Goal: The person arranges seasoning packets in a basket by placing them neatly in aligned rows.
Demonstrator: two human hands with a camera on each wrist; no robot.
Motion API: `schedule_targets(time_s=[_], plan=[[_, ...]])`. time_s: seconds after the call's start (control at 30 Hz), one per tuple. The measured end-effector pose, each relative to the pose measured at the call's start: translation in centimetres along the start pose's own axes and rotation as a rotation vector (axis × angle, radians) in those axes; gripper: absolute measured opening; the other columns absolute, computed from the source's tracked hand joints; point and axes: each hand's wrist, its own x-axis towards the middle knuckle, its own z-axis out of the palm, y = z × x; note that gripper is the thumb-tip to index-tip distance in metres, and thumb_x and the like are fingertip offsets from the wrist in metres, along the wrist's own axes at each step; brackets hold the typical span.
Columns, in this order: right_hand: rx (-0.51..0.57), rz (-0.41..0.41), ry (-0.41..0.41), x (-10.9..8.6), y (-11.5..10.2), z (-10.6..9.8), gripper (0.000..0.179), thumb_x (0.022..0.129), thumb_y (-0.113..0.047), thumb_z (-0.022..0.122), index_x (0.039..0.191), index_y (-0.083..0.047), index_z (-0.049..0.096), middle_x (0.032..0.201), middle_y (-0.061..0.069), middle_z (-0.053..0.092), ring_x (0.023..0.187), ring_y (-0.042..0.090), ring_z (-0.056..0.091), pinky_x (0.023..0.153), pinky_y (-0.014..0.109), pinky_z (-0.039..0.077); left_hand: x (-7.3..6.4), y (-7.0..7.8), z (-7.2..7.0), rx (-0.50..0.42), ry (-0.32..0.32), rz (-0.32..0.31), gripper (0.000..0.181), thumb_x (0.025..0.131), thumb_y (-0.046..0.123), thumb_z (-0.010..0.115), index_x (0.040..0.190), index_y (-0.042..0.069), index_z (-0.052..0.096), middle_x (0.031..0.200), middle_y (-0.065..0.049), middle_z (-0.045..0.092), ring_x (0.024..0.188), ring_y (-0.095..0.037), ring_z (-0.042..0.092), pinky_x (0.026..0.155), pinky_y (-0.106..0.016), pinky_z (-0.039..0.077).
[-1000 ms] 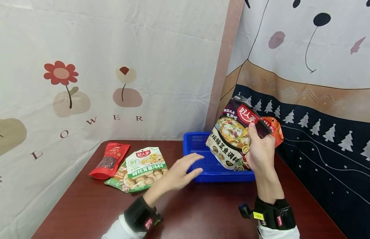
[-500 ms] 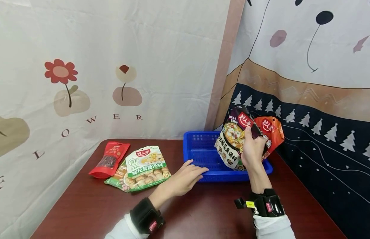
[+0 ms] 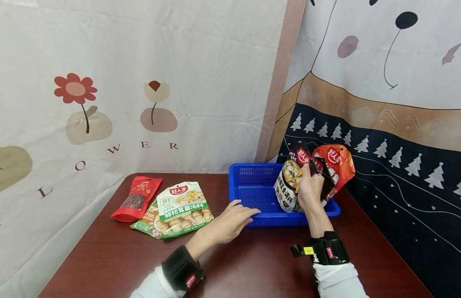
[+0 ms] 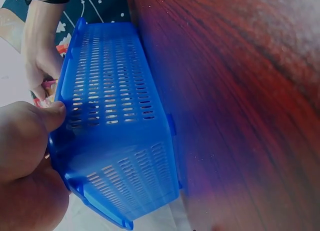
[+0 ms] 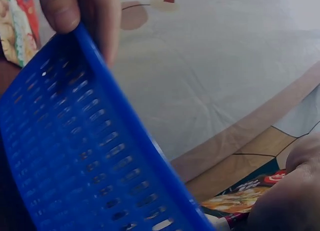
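Head: right of centre, the right hand [image 3: 310,190] grips a dark-topped, white-bottomed pouch [image 3: 287,186] printed with a bowl of food, over the blue basket [image 3: 280,220]. Left wrist: left hand [image 4: 27,158], lower left, pinches the rim. Right wrist: the pouch's print peeks out, lower right.

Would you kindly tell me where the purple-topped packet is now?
In the head view, the purple-topped packet is right of centre, held by the right hand at the blue basket's right half, with the orange packet farther right.
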Motion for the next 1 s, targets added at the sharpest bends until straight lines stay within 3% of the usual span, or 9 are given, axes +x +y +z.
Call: schedule_targets(time_s=[0.23, 0.47, 0.63, 0.77, 0.83, 0.9, 1.0], plan=[[-0.092, -0.003, -0.017, 0.2, 1.1, -0.2, 0.058, 0.121, -0.042, 0.046, 0.158, 0.001, 0.059, 0.149, 0.012, 0.058, 0.118, 0.011, 0.056, 0.103, 0.022, 0.045, 0.0, 0.0, 0.0, -0.001, 0.010, 0.002, 0.037, 0.115, 0.014, 0.062, 0.150, 0.006, 0.068, 0.137, -0.004, 0.083, 0.124, -0.023, 0.076, 0.126, -0.060, 0.046], [-0.154, -0.020, -0.055, 0.0, 1.9, 0.0, 0.057, 0.122, -0.039, 0.044, 0.163, 0.000, 0.055, 0.165, 0.017, 0.053, 0.146, 0.018, 0.049, 0.125, 0.033, 0.039, 0.0, -0.1, 0.0, -0.011, 0.006, 0.000, 0.037, 0.115, 0.014, 0.062, 0.150, 0.005, 0.068, 0.137, -0.004, 0.083, 0.125, -0.024, 0.076, 0.126, -0.061, 0.046], [-0.186, -0.024, -0.109, 0.0, 2.3, -0.3, 0.056, 0.123, -0.038, 0.042, 0.163, -0.001, 0.052, 0.161, 0.017, 0.054, 0.144, 0.021, 0.050, 0.121, 0.034, 0.039, 0.0, -0.1, 0.0, -0.017, 0.001, 0.000, 0.037, 0.115, 0.014, 0.062, 0.151, 0.006, 0.068, 0.138, -0.005, 0.082, 0.125, -0.024, 0.076, 0.126, -0.061, 0.045], [-0.216, -0.040, -0.169, 0.1, 2.2, -0.5, 0.058, 0.122, -0.037, 0.043, 0.171, -0.006, 0.042, 0.170, 0.017, 0.049, 0.151, 0.021, 0.048, 0.125, 0.037, 0.039, -0.1, -0.2, -0.1, -0.019, 0.005, 0.000, 0.038, 0.115, 0.015, 0.062, 0.151, 0.006, 0.068, 0.138, -0.005, 0.082, 0.125, -0.024, 0.076, 0.127, -0.060, 0.046], [-0.238, -0.040, -0.185, 0.2, 2.1, -0.6, 0.061, 0.122, -0.038, 0.044, 0.175, -0.009, 0.036, 0.172, 0.017, 0.046, 0.144, 0.015, 0.050, 0.120, 0.035, 0.041, -0.1, -0.2, -0.1, -0.025, 0.005, -0.001, 0.038, 0.115, 0.015, 0.062, 0.152, 0.006, 0.068, 0.139, -0.005, 0.082, 0.125, -0.024, 0.076, 0.127, -0.061, 0.046], [-0.272, -0.033, -0.184, 0.2, 1.9, -0.8, 0.061, 0.121, -0.039, 0.046, 0.175, -0.011, 0.036, 0.168, 0.017, 0.048, 0.116, 0.012, 0.061, 0.106, 0.033, 0.048, -0.1, -0.2, -0.1, -0.025, 0.001, -0.004, 0.038, 0.115, 0.015, 0.062, 0.152, 0.007, 0.068, 0.139, -0.005, 0.082, 0.126, -0.024, 0.076, 0.127, -0.061, 0.045], [-0.350, -0.039, -0.158, 0.1, 1.5, -1.3, 0.058, 0.119, -0.041, 0.052, 0.167, -0.010, 0.045, 0.153, 0.015, 0.055, 0.094, 0.008, 0.052, 0.087, 0.028, 0.047, 0.0, -0.2, -0.1, -0.018, -0.007, -0.008, 0.038, 0.115, 0.014, 0.061, 0.152, 0.007, 0.068, 0.140, -0.004, 0.082, 0.126, -0.024, 0.076, 0.127, -0.060, 0.045]])
